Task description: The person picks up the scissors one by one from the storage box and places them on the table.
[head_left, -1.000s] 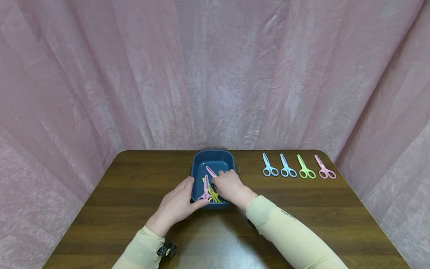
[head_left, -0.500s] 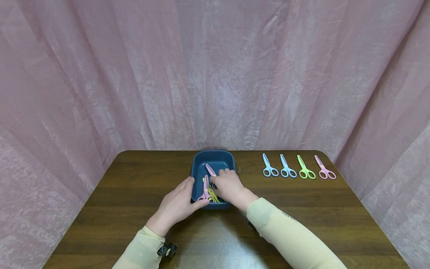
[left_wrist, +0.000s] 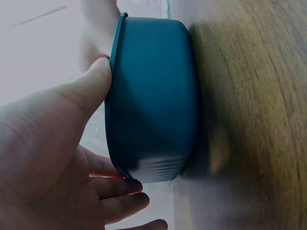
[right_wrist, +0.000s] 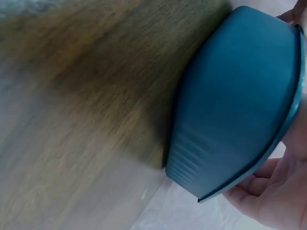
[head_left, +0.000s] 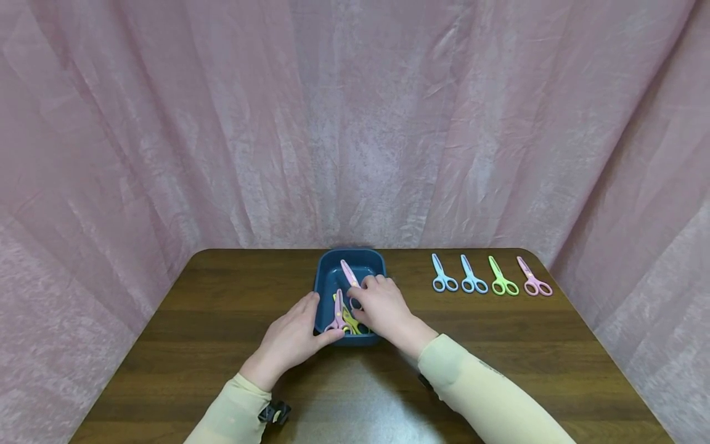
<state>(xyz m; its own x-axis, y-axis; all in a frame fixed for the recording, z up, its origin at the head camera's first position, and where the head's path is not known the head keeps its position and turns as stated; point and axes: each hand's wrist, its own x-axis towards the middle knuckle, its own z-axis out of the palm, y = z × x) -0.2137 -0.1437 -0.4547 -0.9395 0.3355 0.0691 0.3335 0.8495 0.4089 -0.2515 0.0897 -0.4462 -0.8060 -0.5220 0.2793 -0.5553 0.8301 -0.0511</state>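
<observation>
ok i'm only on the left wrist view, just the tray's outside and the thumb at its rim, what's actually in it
Observer: Scissors: a pink pair lies at the near end of the tray, against a yellow pair.
Operator: and is the right hand holding anything
Observer: Yes, the right hand holds another pink pair, blades pointing toward the tray's far end.
Operator: any scissors outside the tray
Observer: Four, in a row on the table to the tray's right: a blue pair, a second blue pair, a green pair and a third pink pair.
</observation>
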